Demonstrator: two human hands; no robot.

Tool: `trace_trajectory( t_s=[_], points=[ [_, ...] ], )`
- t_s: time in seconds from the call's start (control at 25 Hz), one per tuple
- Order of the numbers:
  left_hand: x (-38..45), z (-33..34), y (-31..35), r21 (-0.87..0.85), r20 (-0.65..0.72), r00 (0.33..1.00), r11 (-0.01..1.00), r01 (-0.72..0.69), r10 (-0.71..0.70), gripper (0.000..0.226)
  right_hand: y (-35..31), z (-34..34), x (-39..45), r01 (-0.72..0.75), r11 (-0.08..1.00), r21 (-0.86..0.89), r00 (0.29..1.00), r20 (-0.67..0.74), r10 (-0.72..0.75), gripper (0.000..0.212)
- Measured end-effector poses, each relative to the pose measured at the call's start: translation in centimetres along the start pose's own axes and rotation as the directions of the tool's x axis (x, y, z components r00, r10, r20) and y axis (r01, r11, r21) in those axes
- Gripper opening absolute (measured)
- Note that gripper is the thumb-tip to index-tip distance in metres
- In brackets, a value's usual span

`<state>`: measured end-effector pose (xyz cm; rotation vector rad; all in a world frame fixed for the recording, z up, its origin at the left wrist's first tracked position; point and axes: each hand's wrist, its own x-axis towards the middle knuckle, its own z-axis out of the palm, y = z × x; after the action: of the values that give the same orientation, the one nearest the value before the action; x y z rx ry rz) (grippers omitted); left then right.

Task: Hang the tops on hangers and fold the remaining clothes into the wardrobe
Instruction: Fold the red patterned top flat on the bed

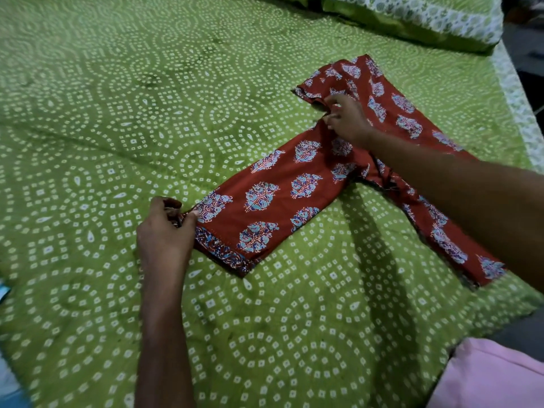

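Observation:
A rust-red garment (282, 189) with blue and white floral prints lies flat on the green bed. One leg or sleeve stretches toward me on the left and ends in a patterned border. My left hand (167, 228) pinches the corner of that bordered hem. My right hand (347, 119) presses and grips the cloth at the garment's upper fold, with my forearm lying across its right part. No hanger or wardrobe is in view.
The green bedsheet (147, 113) with white dotted circles covers the whole bed. A matching pillow (418, 19) lies at the far right corner. Pink cloth (494, 378) sits at the lower right, off the bed's edge.

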<state>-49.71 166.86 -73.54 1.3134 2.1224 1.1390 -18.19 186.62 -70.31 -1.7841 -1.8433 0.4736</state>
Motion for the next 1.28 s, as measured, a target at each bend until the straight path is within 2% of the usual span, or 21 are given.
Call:
trace_trajectory(
  t_s=[0.04,0.12,0.24,0.32,0.36,0.44,0.52,0.56,0.64,0.72,0.76,0.8,0.84,0.88,0.92,0.96,1.0,1.08,1.12,1.2,1.28],
  points=[
    [-0.1,0.0,0.1,-0.008,-0.015,0.999,1.000,0.029,-0.029,0.033,0.0,-0.3,-1.9,0.035,0.998,0.053,0.999,-0.042,-0.033,0.039],
    [-0.4,0.2,0.5,0.033,-0.018,0.997,0.997,0.074,-0.074,0.036,0.7,-0.8,-7.5,0.212,0.977,-0.020,0.972,-0.099,-0.213,0.038],
    [-0.6,-0.3,1.4,0.144,0.062,0.993,0.986,0.090,-0.100,0.039,1.5,-0.1,-15.9,0.511,0.843,-0.169,0.858,0.169,-0.486,0.045],
    [-0.8,-0.6,1.7,0.249,0.150,0.981,0.965,0.084,-0.125,0.043,0.0,1.3,-18.3,0.650,0.734,-0.197,0.757,0.246,-0.605,0.053],
    [-0.9,-0.6,1.7,0.284,0.163,0.978,0.955,0.080,-0.131,0.044,-1.4,2.3,-18.7,0.708,0.672,-0.217,0.706,0.244,-0.665,0.050],
    [-0.9,-0.5,1.1,0.263,0.133,0.983,0.961,0.090,-0.129,0.044,-4.6,5.1,-19.4,0.794,0.570,-0.211,0.605,0.180,-0.776,0.029],
    [-0.8,-0.7,0.6,0.174,0.066,0.982,0.971,0.162,-0.176,0.042,-7.7,7.3,-20.3,0.833,0.536,-0.136,0.553,0.176,-0.814,0.019],
    [-0.8,-0.9,0.6,0.190,0.032,0.980,0.963,0.189,-0.198,0.042,-8.6,8.0,-20.6,0.839,0.536,-0.097,0.544,0.184,-0.818,0.017],
    [-1.1,-0.9,1.1,0.375,-0.083,0.980,0.906,0.198,-0.180,0.043,-8.5,7.3,-21.0,0.791,0.612,0.016,0.593,0.225,-0.773,0.010],
    [-2.0,0.0,3.2,0.539,-0.215,0.977,0.833,0.127,-0.010,0.043,-6.3,4.5,-20.4,0.656,0.747,0.110,0.713,0.235,-0.661,0.031],
    [-2.3,1.1,5.0,0.530,-0.217,0.971,0.847,0.031,0.100,0.042,-4.8,2.8,-19.8,0.566,0.820,0.082,0.796,0.203,-0.570,0.039],
    [-2.5,2.9,6.8,0.458,-0.143,0.967,0.880,-0.124,0.210,0.039,-2.8,1.4,-18.9,0.465,0.885,0.011,0.877,0.128,-0.463,0.044],
    [-2.7,5.4,8.7,0.329,-0.007,0.951,0.898,-0.291,0.310,0.037,-0.7,-0.2,-18.0,0.326,0.941,-0.097,0.945,0.062,-0.321,0.050],
    [-3.1,8.0,10.0,0.217,0.158,0.914,0.890,-0.401,0.373,0.038,1.2,-1.4,-17.5,0.167,0.966,-0.198,0.986,0.044,-0.162,0.058],
    [-3.5,10.4,10.7,0.164,0.322,0.869,0.883,-0.441,0.374,0.043,2.7,-2.3,-17.3,0.044,0.966,-0.256,0.997,0.068,-0.027,0.067],
    [-3.9,12.6,11.0,0.206,0.440,0.834,0.866,-0.455,0.333,0.050,4.0,-3.2,-17.6,-0.047,0.959,-0.280,0.991,0.107,0.079,0.073],
    [-4.1,14.3,10.7,0.319,0.491,0.820,0.815,-0.483,0.294,0.056,4.9,-4.0,-18.4,-0.102,0.951,-0.293,0.981,0.129,0.145,0.077],
    [-4.0,15.9,9.8,0.491,0.505,0.821,0.694,-0.527,0.267,0.061,6.7,-5.7,-20.9,-0.130,0.926,-0.355,0.975,0.124,0.185,0.082],
    [-3.9,15.9,9.8,0.510,0.499,0.827,0.685,-0.520,0.257,0.061,7.5,-6.9,-22.0,-0.136,0.905,-0.403,0.972,0.124,0.202,0.085],
    [-4.7,15.6,11.0,0.452,0.439,0.862,0.766,-0.456,0.254,0.057,9.3,-9.6,-23.6,-0.138,0.889,-0.436,0.949,0.198,0.245,0.086],
    [-7.4,16.0,13.2,0.288,0.301,0.892,0.860,-0.421,0.336,0.050,11.3,-12.0,-24.3,-0.045,0.933,-0.357,0.888,0.413,0.201,0.073]
  ],
)
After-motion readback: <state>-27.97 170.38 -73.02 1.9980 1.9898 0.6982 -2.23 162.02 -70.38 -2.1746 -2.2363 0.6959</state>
